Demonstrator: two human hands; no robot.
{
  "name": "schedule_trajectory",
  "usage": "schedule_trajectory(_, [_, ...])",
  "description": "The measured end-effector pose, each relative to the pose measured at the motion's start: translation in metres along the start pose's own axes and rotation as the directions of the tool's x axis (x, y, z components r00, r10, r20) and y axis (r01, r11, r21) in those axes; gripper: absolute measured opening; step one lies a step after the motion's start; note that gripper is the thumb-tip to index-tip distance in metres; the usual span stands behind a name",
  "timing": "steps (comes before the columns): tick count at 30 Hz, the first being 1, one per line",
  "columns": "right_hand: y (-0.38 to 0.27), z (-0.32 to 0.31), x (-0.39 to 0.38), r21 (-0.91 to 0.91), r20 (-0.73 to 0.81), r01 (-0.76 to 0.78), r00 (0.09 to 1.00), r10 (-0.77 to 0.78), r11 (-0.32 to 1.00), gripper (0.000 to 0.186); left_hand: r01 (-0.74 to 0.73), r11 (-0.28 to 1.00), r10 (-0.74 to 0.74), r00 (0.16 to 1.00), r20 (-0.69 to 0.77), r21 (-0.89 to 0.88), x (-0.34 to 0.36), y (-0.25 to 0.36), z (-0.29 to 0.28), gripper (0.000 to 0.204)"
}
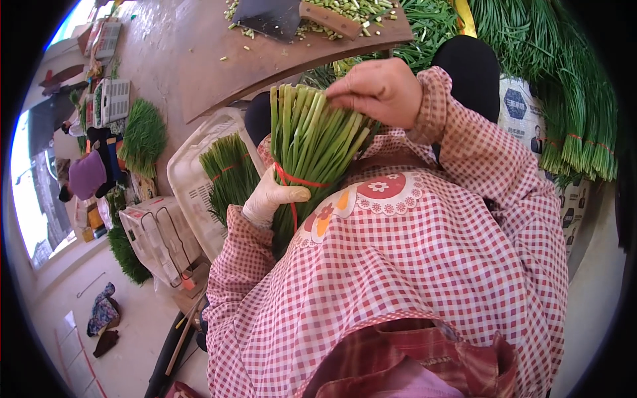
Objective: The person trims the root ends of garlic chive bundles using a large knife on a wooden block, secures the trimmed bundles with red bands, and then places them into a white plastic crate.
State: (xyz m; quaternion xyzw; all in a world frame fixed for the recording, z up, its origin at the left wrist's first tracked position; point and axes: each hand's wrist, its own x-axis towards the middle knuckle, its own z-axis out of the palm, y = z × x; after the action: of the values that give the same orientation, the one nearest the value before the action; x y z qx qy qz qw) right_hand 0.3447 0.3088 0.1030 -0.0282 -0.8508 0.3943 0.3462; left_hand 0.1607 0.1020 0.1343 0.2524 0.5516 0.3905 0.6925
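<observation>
A thick bunch of green chives (317, 136) stands tilted before my chest, cut ends up, with a red band (298, 180) round it. My left hand (271, 198), in a thin pale glove, is shut on its lower side, thumb across the front below the band. At the bunch's upper right, my right hand (378, 89) has thumb and fingers pinched together by the cut ends; whatever lies between the fingertips is too small to make out. Beyond the bunch, a cleaver (272, 16) with a wooden handle lies on the brown board (219, 79) among chopped stem ends (338, 10).
A white plastic crate (189, 156) at my left holds another banded bunch (229, 166). Large heaps of chives (524, 33) lie at far right, with banded bunches (584, 149) below them. Stacked pale crates (159, 235) stand at left; other people (89, 174) work farther off.
</observation>
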Motion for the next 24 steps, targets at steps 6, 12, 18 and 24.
schedule_trajectory(6, [0.048, -0.035, -0.024, -0.482, -0.172, -0.363, 0.932, 0.32, 0.798, 0.038, 0.017, 0.998, -0.019, 0.999, 0.039, 0.062, 0.004, -0.026, -0.044, 0.076])
schedule_trajectory(12, [-0.005, 0.009, -0.018, 0.023, 0.03, -0.239, 0.971, 0.239, 0.971, 0.029, 0.07, 0.983, -0.076, 0.997, -0.027, -0.172, -0.003, -0.033, -0.05, 0.079])
schedule_trajectory(18, [0.002, 0.019, -0.015, 0.189, 0.155, -0.271, 0.957, 0.243, 0.944, 0.033, 0.101, 0.985, -0.093, 0.994, 0.057, -0.139, 0.003, -0.04, -0.065, 0.084])
schedule_trajectory(24, [0.0, 0.023, -0.019, 0.289, 0.115, -0.232, 0.972, 0.207, 0.929, 0.033, 0.116, 0.985, -0.104, 0.99, 0.097, -0.13, 0.005, -0.032, -0.063, 0.082])
